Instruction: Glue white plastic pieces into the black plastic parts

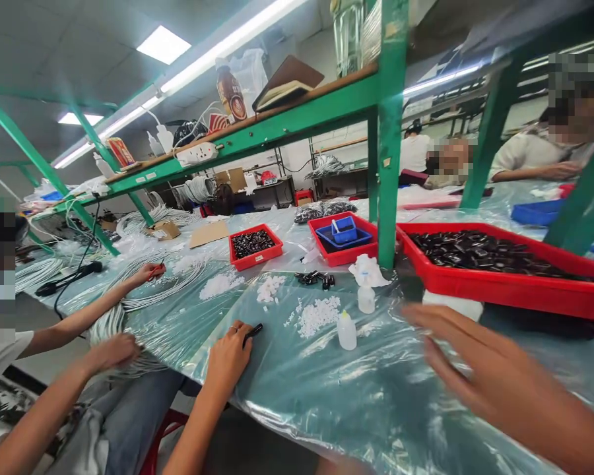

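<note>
My left hand (230, 356) rests at the table's near edge, its fingers closed round a small black part (253, 332). On the right my right hand (468, 359) is raised over the plastic-covered table (297, 389), blurred, with its fingers stretched out and nothing seen in them. Between the hands stand a small white bottle with a yellowish tip (346, 332) and a second white bottle (365, 299). Small white pieces (319, 316) lie in a pile left of the bottles, with several black parts (317, 280) behind them.
A red tray of black parts (495, 254) is at the right, beside a green post (387, 165). Farther back are a smaller red tray (256, 245) and a red tray with blue containers (344, 231). At the left, a co-worker's hands (113, 351) are near coiled pale cables (163, 284).
</note>
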Demonstrator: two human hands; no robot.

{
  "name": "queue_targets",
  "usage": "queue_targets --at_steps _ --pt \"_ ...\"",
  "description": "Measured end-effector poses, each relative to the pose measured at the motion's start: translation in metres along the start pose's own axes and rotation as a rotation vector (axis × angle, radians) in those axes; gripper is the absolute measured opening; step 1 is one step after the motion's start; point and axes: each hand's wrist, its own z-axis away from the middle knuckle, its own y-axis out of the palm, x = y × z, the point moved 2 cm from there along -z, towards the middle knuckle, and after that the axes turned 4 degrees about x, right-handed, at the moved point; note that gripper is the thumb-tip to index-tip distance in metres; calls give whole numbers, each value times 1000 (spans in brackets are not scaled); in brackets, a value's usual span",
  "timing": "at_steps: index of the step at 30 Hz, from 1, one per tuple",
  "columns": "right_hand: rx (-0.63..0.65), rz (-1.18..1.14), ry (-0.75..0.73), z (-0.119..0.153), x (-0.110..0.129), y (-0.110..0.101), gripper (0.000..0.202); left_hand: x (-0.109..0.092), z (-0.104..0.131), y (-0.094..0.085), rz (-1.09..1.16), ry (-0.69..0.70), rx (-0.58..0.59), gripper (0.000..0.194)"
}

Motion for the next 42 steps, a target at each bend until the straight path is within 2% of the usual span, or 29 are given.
queue_targets --at_steps 2,5,8,11,15,19,23,25,27,30,32,34,36,39,42 --pt "257 243 98 -46 0 5 36 -2 -4 3 -5 17 -24 31" --pt "350 291 155 -105 -6 13 15 -3 -6 5 -30 33 -57 32" --pt "344 242 176 -124 -19 26 9 -2 -2 2 -57 57 -94 29" --pt "330 181 233 -114 -39 46 13 -10 1 -5 -108 92 -90 26" --pt "277 105 291 -95 -56 69 30 -35 -3 -10 -163 193 23 26" --pt "241 51 310 -86 -55 86 37 -57 -10 -5 -65 255 71 26" --pt "186 8 307 -83 -49 90 30 -60 -16 3 129 250 32 23" --pt "173 -41 296 -84 -45 87 28 -64 -23 1 317 290 -31 24" --pt "159 -95 278 -85 -39 79 29 -74 -34 -6 612 336 -78 28" --pt "118 -146 229 -84 -28 59 29 -104 -61 -26 1053 400 -94 32" --pt "67 -164 164 -78 -23 43 31 -127 -80 -39 1216 479 -127 30" --pt "12 -145 70 -68 -21 28 32 -146 -93 -48 1255 585 -192 26" --pt "-41 -63 -38 -58 -21 17 31 -157 -97 -49 1181 695 -302 20" --pt "-133 136 -187 -48 -22 11 31 -159 -91 -38 994 822 -434 14" --pt "-190 286 -310 -42 -18 13 36 -155 -81 -30 907 897 -453 13"
